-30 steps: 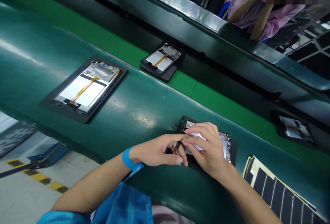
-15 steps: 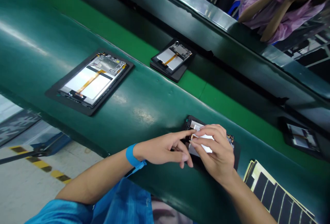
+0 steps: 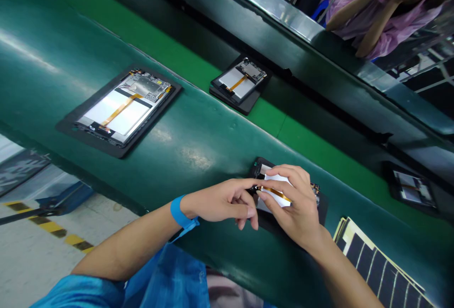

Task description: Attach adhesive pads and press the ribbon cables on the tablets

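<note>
An opened tablet (image 3: 275, 185) with an orange ribbon cable lies on a dark pad on the green bench. My left hand (image 3: 223, 201), with a blue wrist strap, has its index finger stretched to the near end of that cable; the other fingers are loosely bent and hold nothing. Over the same tablet, my right hand (image 3: 296, 201) has its thumb and index fingertip close together at the cable's end. Whatever lies between those fingertips is too small to make out. The right hand hides part of the circuit board.
Another opened tablet (image 3: 122, 107) rests on a pad at left. Two more, one at upper centre (image 3: 241, 81) and one at right (image 3: 413, 187), lie on the bright green strip. Black strip sheets (image 3: 376, 265) are at lower right. A person in pink (image 3: 386, 19) sits across.
Both hands have shifted slightly left in view, and more of the orange cable shows between the right fingers. The centre tablet on the green strip has moved slightly right.
</note>
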Tool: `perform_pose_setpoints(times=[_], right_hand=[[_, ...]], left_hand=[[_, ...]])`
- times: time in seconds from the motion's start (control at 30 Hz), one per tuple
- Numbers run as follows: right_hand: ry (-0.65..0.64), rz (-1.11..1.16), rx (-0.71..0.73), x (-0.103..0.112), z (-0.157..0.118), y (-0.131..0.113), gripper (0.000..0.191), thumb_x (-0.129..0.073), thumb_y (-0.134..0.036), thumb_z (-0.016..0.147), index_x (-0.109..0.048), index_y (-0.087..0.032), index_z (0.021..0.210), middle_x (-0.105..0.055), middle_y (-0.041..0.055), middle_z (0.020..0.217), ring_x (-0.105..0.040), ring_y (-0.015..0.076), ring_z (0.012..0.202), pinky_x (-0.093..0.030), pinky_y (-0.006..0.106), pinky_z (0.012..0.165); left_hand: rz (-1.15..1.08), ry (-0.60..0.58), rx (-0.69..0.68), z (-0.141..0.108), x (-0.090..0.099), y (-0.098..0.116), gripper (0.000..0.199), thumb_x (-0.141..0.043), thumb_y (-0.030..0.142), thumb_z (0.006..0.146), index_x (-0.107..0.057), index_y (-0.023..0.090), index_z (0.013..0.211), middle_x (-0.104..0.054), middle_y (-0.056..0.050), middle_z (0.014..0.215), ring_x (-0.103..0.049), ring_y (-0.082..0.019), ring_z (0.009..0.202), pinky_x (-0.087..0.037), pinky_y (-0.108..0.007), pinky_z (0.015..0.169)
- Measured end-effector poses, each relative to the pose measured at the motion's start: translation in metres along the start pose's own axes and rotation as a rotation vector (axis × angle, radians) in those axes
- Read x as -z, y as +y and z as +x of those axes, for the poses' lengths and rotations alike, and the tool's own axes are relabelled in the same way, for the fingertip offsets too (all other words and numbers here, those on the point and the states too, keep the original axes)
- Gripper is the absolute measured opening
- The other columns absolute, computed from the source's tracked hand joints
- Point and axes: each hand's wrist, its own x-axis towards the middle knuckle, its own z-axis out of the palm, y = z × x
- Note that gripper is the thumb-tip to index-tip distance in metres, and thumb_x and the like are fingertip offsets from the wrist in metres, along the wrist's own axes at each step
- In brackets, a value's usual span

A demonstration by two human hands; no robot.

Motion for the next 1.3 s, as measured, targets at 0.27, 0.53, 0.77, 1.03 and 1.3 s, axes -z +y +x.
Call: perform_pose_setpoints(times=[0.27, 0.53, 0.77, 1.03, 1.3], right_hand=[[-0.055, -0.016, 0.023, -0.005, 0.001, 0.004, 0.007, -0.067, -0.020, 0.096, -0.068, -0.026, 0.095, -0.070, 0.0052, 0.111, -0.062, 0.0267, 0.110, -0.044, 0.050, 0.096], [0.043, 0.057, -0.090, -0.003, 0.002, 0.000, 0.010, -0.068, -0.019, 0.094, -0.068, -0.026, 0.101, -0.070, 0.0070, 0.111, -0.065, 0.0259, 0.106, -0.047, 0.048, 0.094], [0.097, 0.245, -0.293, -0.009, -0.004, 0.000, 0.009, -0.065, -0.026, 0.097, -0.069, -0.027, 0.105, -0.070, 0.0069, 0.109, -0.068, 0.0232, 0.102, -0.055, 0.043, 0.089], [0.032, 0.400, -0.239, -0.035, 0.010, -0.010, 0.018, -0.068, -0.028, 0.095, -0.069, -0.026, 0.113, -0.070, 0.0074, 0.116, -0.066, 0.0232, 0.107, -0.055, 0.043, 0.093], [0.041, 0.432, -0.204, -0.037, 0.016, -0.010, 0.008, -0.067, -0.025, 0.096, -0.068, -0.024, 0.088, -0.071, 0.0039, 0.097, -0.066, 0.0204, 0.092, -0.054, 0.040, 0.082]], left_hand=[[0.030, -0.048, 0.048, 0.000, -0.001, 0.000, 0.053, -0.062, 0.042, 0.099, -0.047, 0.022, 0.145, -0.074, -0.005, 0.091, -0.060, -0.010, 0.058, -0.049, -0.021, 0.057], [-0.149, -0.058, 0.055, -0.003, 0.002, 0.003, 0.064, -0.066, 0.042, 0.097, -0.041, 0.020, 0.152, -0.076, -0.007, 0.092, -0.063, -0.010, 0.057, -0.049, -0.020, 0.053], [-0.464, -0.084, -0.158, -0.009, 0.006, -0.003, 0.090, -0.076, 0.034, 0.087, -0.026, 0.023, 0.161, -0.076, -0.008, 0.090, -0.067, -0.014, 0.056, -0.049, -0.020, 0.049], [-0.489, -0.109, -0.221, -0.011, 0.003, 0.000, 0.096, -0.077, 0.037, 0.083, -0.025, 0.021, 0.162, -0.075, -0.008, 0.082, -0.065, -0.015, 0.048, -0.049, -0.020, 0.043], [-0.481, -0.137, -0.271, -0.012, 0.005, -0.003, 0.087, -0.073, 0.033, 0.088, -0.028, 0.023, 0.161, -0.076, -0.010, 0.089, -0.067, -0.014, 0.052, -0.049, -0.018, 0.043]])
